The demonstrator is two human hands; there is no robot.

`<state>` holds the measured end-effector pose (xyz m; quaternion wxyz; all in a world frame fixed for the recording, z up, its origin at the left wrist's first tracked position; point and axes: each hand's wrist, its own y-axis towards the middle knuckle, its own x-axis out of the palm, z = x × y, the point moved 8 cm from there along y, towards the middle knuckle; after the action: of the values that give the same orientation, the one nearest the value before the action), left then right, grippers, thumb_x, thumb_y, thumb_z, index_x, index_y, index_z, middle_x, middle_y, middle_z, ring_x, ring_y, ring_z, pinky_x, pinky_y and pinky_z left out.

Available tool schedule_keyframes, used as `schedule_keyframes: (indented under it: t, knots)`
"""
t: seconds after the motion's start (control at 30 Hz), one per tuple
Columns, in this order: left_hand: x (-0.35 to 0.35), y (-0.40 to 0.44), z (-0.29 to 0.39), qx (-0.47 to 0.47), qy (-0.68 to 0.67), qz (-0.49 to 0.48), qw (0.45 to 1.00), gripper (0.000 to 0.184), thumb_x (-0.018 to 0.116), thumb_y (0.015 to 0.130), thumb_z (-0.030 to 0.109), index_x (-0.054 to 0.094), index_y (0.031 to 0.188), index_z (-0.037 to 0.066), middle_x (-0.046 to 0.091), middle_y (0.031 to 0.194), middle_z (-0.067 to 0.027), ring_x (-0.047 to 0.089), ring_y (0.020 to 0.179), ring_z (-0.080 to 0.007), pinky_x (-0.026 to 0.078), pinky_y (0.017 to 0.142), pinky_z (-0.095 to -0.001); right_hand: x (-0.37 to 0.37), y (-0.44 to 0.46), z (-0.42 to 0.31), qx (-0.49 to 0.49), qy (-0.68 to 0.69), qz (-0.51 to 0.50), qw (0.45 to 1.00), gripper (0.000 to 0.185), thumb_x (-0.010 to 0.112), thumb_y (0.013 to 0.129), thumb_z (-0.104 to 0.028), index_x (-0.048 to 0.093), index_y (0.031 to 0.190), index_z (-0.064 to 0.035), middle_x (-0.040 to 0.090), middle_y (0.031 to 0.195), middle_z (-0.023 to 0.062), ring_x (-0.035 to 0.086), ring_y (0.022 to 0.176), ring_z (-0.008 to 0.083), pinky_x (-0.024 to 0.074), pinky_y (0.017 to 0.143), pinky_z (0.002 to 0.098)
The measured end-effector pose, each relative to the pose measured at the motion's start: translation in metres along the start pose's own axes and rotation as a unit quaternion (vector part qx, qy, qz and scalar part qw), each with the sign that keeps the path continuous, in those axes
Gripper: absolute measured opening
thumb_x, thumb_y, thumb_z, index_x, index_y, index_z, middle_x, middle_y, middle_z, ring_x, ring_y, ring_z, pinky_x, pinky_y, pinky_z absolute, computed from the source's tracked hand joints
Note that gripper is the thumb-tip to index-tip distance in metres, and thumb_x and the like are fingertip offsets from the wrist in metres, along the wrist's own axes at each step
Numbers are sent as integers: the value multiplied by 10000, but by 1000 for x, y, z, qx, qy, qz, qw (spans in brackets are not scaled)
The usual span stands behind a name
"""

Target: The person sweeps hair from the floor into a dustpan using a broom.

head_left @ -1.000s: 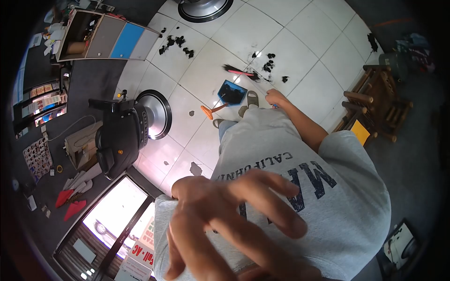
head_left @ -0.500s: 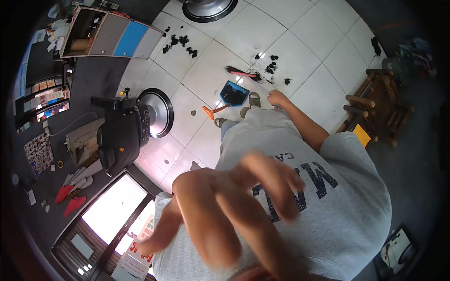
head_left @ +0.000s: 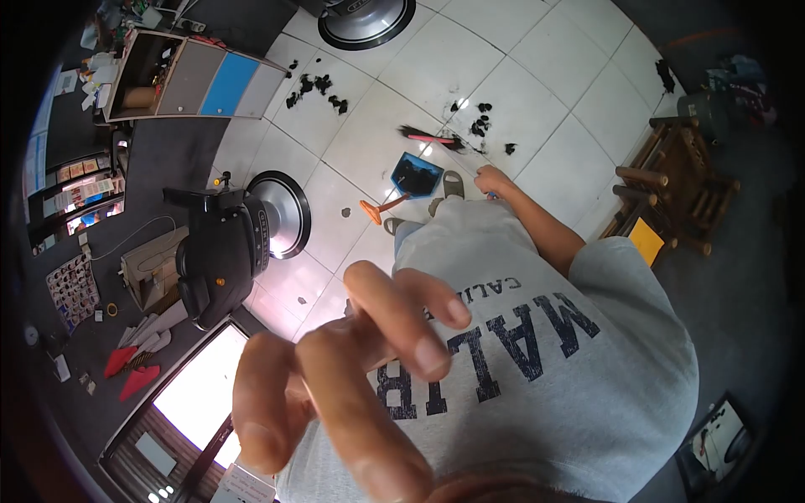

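Note:
Close to the camera, my left hand (head_left: 335,369) is raised in front of my grey shirt (head_left: 587,386), its fingers bent but apart, with nothing seen in it. Farther down, at my right side, my right hand (head_left: 493,181) is closed round what looks like the thin, pale handle of a broom. The broom's head (head_left: 431,138), pink with black bristles, lies on the tiles beyond my feet. Just in front of my sandals (head_left: 453,184) is a blue dustpan (head_left: 417,175) holding dark hair, its orange handle tilted toward the left.
Dark hair clumps (head_left: 317,86) dot the white tiled floor (head_left: 545,84). A black barber chair (head_left: 222,256) with a round metal base stands left, near a cabinet (head_left: 189,75). Another chair base (head_left: 366,21) is at the top. Wooden furniture (head_left: 662,180) stands right.
My left hand has turned, and its fingers have shifted and curled differently over the shirt. My right hand stays closed low at my side. Broom and dustpan have barely moved.

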<state>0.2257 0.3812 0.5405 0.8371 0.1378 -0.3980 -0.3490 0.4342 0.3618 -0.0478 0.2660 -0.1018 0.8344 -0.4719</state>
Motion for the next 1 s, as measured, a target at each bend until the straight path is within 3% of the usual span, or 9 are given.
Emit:
schedule_keyframes:
  t: [0.17, 0.33, 0.37, 0.43, 0.5, 0.6, 0.77, 0.83, 1.0]
  knots:
    - [17, -4, -3, -18, -9, -30, 999, 426, 535, 889, 587, 502, 1270, 399, 634, 1008, -15, 441, 1128, -262, 332, 929, -574, 8, 8, 11, 4, 14, 3, 1000, 242, 494, 703, -35, 634, 840, 106, 654, 685, 197, 670, 550, 281, 501, 477, 399]
    - [9, 3, -3, 36, -35, -17, 999, 413, 514, 910, 573, 507, 1274, 378, 630, 989, -7, 427, 1148, -263, 319, 974, -593, 11, 18, 4, -6, -29, -22, 999, 223, 492, 702, -35, 637, 793, 107, 661, 704, 221, 676, 555, 288, 499, 474, 402]
    - [11, 4, -10, 36, -47, 1, 998, 405, 506, 920, 561, 506, 1273, 363, 634, 977, 13, 415, 1168, -260, 308, 991, -600, 9, 25, 1, 0, -22, -20, 1000, 260, 476, 722, -42, 626, 894, 82, 639, 711, 194, 635, 533, 270, 480, 450, 393]
    - [11, 9, -10, -44, -50, 9, 998, 389, 520, 926, 528, 489, 1267, 345, 640, 939, 26, 457, 1137, -246, 336, 995, -577, 17, 19, 6, 26, -11, -27, 999, 380, 445, 763, -55, 602, 1097, 34, 595, 724, 139, 553, 489, 233, 443, 403, 376]
    - [21, 4, -3, -133, -14, 23, 991, 379, 531, 929, 504, 471, 1267, 344, 643, 919, 28, 499, 1095, -238, 366, 987, -555, 14, 14, 0, 28, -21, -31, 999, 382, 447, 762, -54, 605, 1099, 34, 599, 735, 144, 558, 492, 239, 451, 406, 380]
    - [19, -3, -1, -111, 52, 46, 991, 312, 475, 966, 454, 445, 1261, 356, 635, 909, -8, 544, 1018, -224, 408, 933, -530, 10, 6, -6, 26, -34, -30, 999, 386, 447, 759, -52, 611, 1098, 31, 605, 753, 150, 569, 503, 246, 465, 412, 381]
    - [-4, 4, 3, 7, -3, 41, 999, 348, 372, 996, 512, 425, 1295, 343, 626, 1074, -32, 453, 1147, -250, 357, 945, -626, 5, 4, -15, 9, -3, -9, 1000, 366, 464, 746, -43, 619, 1063, 57, 640, 797, 184, 628, 562, 268, 501, 448, 381]
    - [1, -2, 5, -12, 0, 91, 996, 345, 408, 984, 505, 460, 1277, 332, 621, 1073, -63, 461, 1124, -237, 371, 927, -620, 6, -5, -17, 1, -14, -1, 1000, 304, 497, 737, -41, 623, 965, 116, 675, 818, 231, 688, 591, 298, 532, 493, 389]
    - [3, -9, 20, -16, 30, 61, 998, 282, 515, 945, 479, 521, 1170, 310, 609, 1023, -74, 524, 978, -204, 401, 869, -576, 10, 3, -10, 20, -25, -11, 999, 389, 457, 752, -50, 607, 1097, 50, 608, 750, 150, 597, 550, 248, 484, 428, 365]
